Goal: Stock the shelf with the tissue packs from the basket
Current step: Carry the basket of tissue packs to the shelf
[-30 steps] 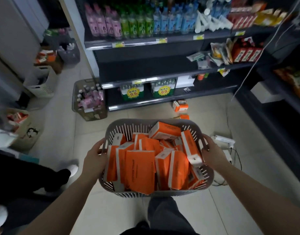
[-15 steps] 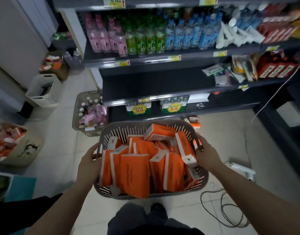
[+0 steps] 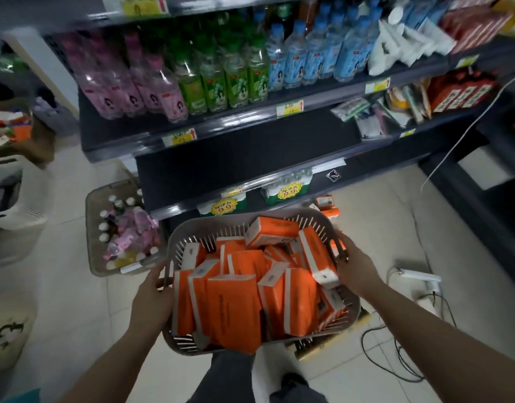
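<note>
Grip: left hand (image 3: pixel 151 299), right hand (image 3: pixel 357 269) curled round basket (image 3: pixel 210 219) sides, seemingly at handles | tissue packs (image 3: pixel 233 303) orange, white-ended, heaped

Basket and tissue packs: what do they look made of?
Basket: grey moulded plastic, matt, judging by its slotted walls. Tissue packs: probably soft plastic film, orange, faintly glossy, with creases and white ends.
</note>
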The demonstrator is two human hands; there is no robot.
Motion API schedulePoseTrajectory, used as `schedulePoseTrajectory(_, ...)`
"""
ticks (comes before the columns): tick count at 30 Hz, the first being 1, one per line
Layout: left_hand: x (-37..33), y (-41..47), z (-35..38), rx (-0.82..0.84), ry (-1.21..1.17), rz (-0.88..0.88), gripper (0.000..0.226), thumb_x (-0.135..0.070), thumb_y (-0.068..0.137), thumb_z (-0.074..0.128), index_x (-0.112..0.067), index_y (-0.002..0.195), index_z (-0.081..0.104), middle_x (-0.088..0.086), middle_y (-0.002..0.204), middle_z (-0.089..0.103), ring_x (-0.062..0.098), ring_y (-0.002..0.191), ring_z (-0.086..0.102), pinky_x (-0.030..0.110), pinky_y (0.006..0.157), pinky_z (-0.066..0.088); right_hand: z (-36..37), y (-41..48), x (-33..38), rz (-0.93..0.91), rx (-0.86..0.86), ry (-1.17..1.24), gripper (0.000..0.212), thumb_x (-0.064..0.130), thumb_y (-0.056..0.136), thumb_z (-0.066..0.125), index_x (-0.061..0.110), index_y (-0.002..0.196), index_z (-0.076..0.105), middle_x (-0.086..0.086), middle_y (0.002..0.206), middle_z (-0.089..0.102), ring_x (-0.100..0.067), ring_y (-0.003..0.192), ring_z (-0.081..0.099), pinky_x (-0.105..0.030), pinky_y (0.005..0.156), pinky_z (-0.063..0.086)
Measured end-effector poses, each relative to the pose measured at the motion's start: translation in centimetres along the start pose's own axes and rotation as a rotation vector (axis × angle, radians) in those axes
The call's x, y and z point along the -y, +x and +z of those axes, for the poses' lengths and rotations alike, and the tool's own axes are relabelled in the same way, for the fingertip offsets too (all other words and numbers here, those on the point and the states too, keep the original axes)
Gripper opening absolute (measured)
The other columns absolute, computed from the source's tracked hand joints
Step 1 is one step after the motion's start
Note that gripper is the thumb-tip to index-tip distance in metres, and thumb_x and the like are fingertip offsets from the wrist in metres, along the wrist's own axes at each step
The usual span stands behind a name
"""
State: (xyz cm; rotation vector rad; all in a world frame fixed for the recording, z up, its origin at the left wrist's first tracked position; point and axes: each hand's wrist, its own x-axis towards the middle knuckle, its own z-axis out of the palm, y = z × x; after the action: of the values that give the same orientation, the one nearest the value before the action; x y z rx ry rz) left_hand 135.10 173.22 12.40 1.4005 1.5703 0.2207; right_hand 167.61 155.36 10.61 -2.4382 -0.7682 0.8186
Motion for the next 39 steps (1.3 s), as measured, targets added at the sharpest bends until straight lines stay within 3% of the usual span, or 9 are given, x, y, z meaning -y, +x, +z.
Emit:
schedulePoseTrajectory(3,-1.4,3.4,-0.7,0.050,0.020,0.002,0.054,-0.035,0.082,0.061,-0.052,0.130,0.043,0.002,0.114,0.065,0.025,0.097,0.063,0.053,0.086,0.053,1.0,2.5,1.5,0.035,-0.056,-0.005,0.060,0.003,0.091,0.041,0.035,0.141,0.036,-0.009,0.095,0.065,-0.015,0.070,0.058,-0.026,0.061,0.043)
schedulePoseTrajectory(7,-2.4,7.1,-0.5,0.099,0.023,0.023,0.063,-0.054,0.066,0.059,-0.058,0.126,0.040,-0.006,0.109,0.060,0.020,0.096,0.061,0.052,0.086,0.054,1.9,5.4,2.4,0.062,-0.092,-0.003,0.061,0.001,0.089,0.040,0.037,0.138,0.040,-0.005,0.094,0.064,-0.024,0.078,0.058,-0.033,0.072,0.046)
schedulePoseTrajectory(15,-2.0,12.7,3.2,0.106,0.015,-0.015,0.066,-0.050,0.065,0.057,-0.051,0.130,0.043,-0.012,0.098,0.062,0.014,0.088,0.061,0.039,0.078,0.051,3.1,11.6,1.5,0.090,-0.073,-0.055,0.064,0.000,0.089,0.040,0.040,0.138,0.039,0.001,0.081,0.059,-0.019,0.073,0.056,-0.030,0.067,0.045)
schedulePoseTrajectory(21,-0.1,18.5,9.2,0.110,0.045,-0.065,0.064,-0.050,0.076,0.062,-0.049,0.135,0.039,-0.009,0.096,0.065,0.018,0.085,0.066,0.043,0.082,0.053,5.7,18.1,-2.4,0.113,-0.036,-0.052,0.058,0.002,0.091,0.042,0.035,0.139,0.041,0.014,0.072,0.055,0.002,0.065,0.051,-0.018,0.054,0.037)
schedulePoseTrajectory(23,0.6,20.3,11.2,0.092,0.060,-0.074,0.060,-0.044,0.084,0.064,-0.047,0.137,0.037,-0.008,0.098,0.065,0.016,0.084,0.065,0.042,0.081,0.053,6.5,20.2,-3.8,0.106,-0.017,-0.055,0.062,0.002,0.089,0.041,0.038,0.140,0.040,0.012,0.074,0.057,-0.003,0.066,0.053,-0.021,0.056,0.040)
schedulePoseTrajectory(27,1.7,23.7,14.9,0.076,0.067,-0.076,0.068,-0.056,0.068,0.057,-0.047,0.134,0.040,-0.019,0.086,0.061,0.002,0.076,0.058,0.026,0.062,0.045,8.4,24.5,-6.4,0.076,0.007,-0.049,0.056,0.010,0.091,0.044,0.039,0.140,0.039,0.009,0.081,0.056,-0.018,0.077,0.056,-0.027,0.068,0.040)
schedulePoseTrajectory(30,2.7,25.7,17.2,0.088,0.104,-0.058,0.060,-0.050,0.082,0.064,-0.042,0.136,0.040,-0.018,0.085,0.062,0.000,0.074,0.059,0.020,0.056,0.042,9.8,27.4,-8.2,0.054,0.008,-0.041,0.053,0.013,0.093,0.046,0.039,0.138,0.041,0.003,0.087,0.059,-0.020,0.078,0.056,-0.027,0.071,0.039)
schedulePoseTrajectory(35,2.9,27.3,19.5,0.095,0.071,-0.070,0.062,-0.048,0.079,0.064,-0.044,0.136,0.040,-0.011,0.098,0.061,0.013,0.085,0.060,0.037,0.076,0.052,10.6,30.5,-9.9,0.085,0.010,-0.045,0.055,0.004,0.094,0.043,0.035,0.139,0.042,-0.010,0.109,0.068,-0.018,0.076,0.058,-0.020,0.061,0.041)
schedulePoseTrajectory(39,1.9,27.7,20.0,0.091,0.032,-0.095,0.059,-0.044,0.077,0.067,-0.048,0.130,0.043,-0.019,0.093,0.058,0.016,0.089,0.060,0.039,0.077,0.051,9.6,31.0,-9.4,0.064,0.012,-0.069,0.053,0.004,0.095,0.043,0.033,0.140,0.041,-0.009,0.120,0.065,-0.033,0.102,0.063,-0.021,0.072,0.041)
